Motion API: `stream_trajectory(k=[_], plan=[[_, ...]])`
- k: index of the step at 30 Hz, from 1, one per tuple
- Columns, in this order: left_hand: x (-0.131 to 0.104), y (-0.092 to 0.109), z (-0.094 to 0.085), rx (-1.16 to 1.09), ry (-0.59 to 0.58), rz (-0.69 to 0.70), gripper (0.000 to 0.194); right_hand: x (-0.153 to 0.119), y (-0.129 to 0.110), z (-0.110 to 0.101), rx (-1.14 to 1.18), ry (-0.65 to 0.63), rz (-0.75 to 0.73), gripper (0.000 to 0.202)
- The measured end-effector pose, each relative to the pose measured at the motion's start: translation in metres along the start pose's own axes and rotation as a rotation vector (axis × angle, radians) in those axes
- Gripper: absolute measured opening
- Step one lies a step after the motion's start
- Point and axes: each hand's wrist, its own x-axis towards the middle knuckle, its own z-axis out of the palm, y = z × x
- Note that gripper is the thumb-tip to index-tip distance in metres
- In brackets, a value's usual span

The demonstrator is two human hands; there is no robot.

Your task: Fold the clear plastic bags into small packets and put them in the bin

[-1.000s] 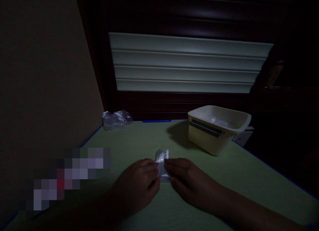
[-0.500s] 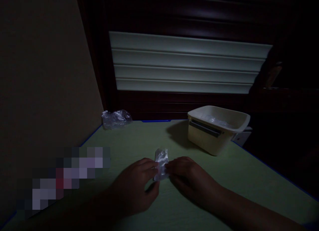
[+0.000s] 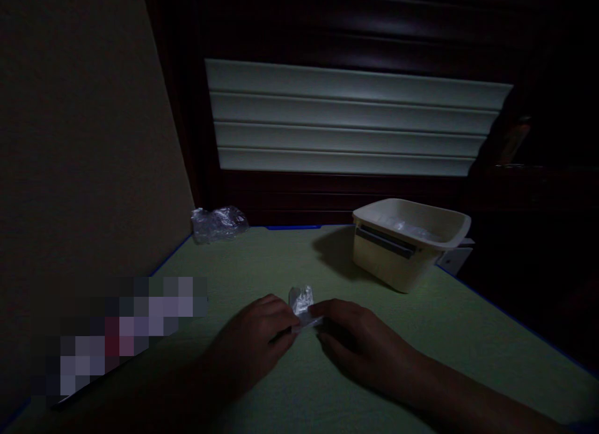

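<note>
A small, shiny clear plastic bag (image 3: pixel 302 300) lies on the green tabletop between my hands, its near part folded over. My left hand (image 3: pixel 262 337) is closed, thumb and fingers pinching the bag's near left edge. On the other side, the fingertips of my right hand (image 3: pixel 360 331) press the bag's right edge, with the thumb curled below. Poor light hides the finer detail of the fold.
A cream plastic bin (image 3: pixel 397 253) with clear plastic inside stands at the back right. Crumpled clear plastic (image 3: pixel 219 225) lies in the back left corner. A blurred-out item (image 3: pixel 126 337) is on the left. Dark wooden louvred panelling (image 3: pixel 346 119) rises behind the table.
The bag looks shorter now, its near part folded up under my fingers. My left thumb has moved up against it, and my right index finger has stretched across its right side.
</note>
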Motion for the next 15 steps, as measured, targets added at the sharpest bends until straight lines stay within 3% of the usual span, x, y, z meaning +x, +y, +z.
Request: stream_trajectory(k=[9, 15], plan=[[0.0015, -0.0041, 0.0013, -0.103, 0.018, -0.041, 0.021, 0.0004, 0.0019, 0.0007, -0.019, 0.011, 0.048, 0.015], [0.005, -0.0038, 0.0, -0.132, 0.035, -0.299, 0.015, 0.0031, 0.0019, 0.003, -0.01, 0.051, 0.157, 0.017]])
